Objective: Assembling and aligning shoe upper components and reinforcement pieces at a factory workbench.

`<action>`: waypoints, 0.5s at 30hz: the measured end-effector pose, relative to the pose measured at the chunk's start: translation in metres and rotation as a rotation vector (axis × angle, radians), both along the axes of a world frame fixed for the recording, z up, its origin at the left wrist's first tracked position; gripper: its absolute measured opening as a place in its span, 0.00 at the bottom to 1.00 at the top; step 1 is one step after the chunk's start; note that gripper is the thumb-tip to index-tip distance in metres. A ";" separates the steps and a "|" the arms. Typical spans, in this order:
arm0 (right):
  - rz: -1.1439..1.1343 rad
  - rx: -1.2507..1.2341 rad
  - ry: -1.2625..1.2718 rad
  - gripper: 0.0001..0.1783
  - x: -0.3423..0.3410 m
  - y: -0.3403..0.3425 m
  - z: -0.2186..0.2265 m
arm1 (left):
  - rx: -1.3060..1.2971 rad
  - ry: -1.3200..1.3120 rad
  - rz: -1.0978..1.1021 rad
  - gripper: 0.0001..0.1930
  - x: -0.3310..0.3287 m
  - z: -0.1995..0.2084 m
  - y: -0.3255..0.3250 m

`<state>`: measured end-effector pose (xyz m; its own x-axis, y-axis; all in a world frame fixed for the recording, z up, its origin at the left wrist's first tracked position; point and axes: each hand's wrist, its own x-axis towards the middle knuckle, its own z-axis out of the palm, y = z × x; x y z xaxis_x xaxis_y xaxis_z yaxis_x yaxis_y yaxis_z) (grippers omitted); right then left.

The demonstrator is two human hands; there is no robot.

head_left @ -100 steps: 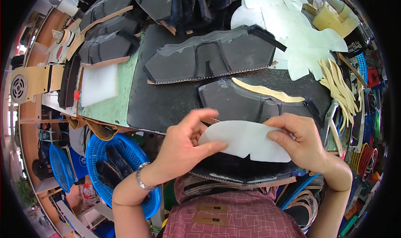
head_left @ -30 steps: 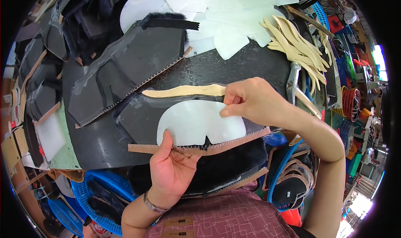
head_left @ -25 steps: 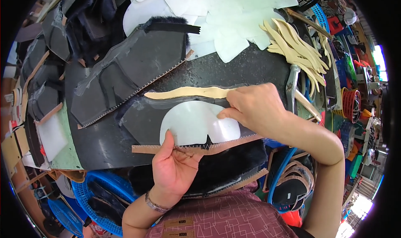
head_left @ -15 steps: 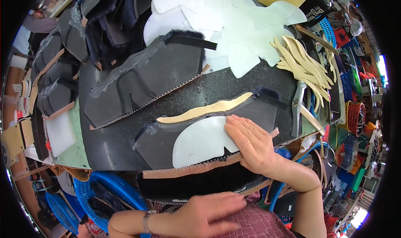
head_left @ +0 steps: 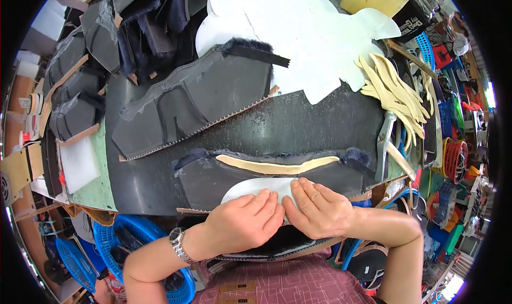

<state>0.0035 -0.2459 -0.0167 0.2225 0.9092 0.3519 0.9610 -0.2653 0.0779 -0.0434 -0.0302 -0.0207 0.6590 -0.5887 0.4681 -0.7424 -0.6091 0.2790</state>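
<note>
1. Resting side by side, the left hand [head_left: 245,223] and right hand [head_left: 319,208] set their fingertips on a white piece [head_left: 248,186] — both unclenched, neither grasping it.
2. The white piece lies on the near part of a dark panel [head_left: 201,185].
3. A cream strip [head_left: 272,168] curves along the dark panel's far side.
4. Beyond the dark panel — a stitched panel [head_left: 213,96], then white sheets [head_left: 277,42].

White sheet piece [head_left: 257,186]: rounded far edge, flat on the panel, near side hidden. Dark grey panel [head_left: 201,189]: lying at the table's [head_left: 320,123] near edge, navy fuzz [head_left: 359,155] at far corners. Cream strip [head_left: 277,168]: slim, bowed, along the panel's far edge, just beyond the white piece.
</note>
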 end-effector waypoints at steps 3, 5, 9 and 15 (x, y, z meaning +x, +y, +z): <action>0.078 -0.198 -0.007 0.20 0.000 -0.002 0.015 | 0.346 -0.087 -0.181 0.14 0.000 0.013 -0.001; 0.134 -0.412 0.153 0.22 0.015 0.001 0.036 | 0.550 -0.121 -0.310 0.18 0.011 0.030 -0.001; -0.031 -0.171 -0.127 0.23 0.030 0.000 0.073 | 0.629 -0.534 -0.091 0.20 0.028 0.076 0.002; 0.130 -0.432 0.202 0.22 0.001 -0.014 0.036 | 0.284 0.208 0.025 0.19 -0.027 0.006 -0.020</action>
<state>0.0041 -0.2595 0.0193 0.1220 0.9872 -0.1023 0.9913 -0.1263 -0.0370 -0.0702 -0.0502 -0.0146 0.7388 -0.6588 0.1421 -0.6714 -0.7013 0.2394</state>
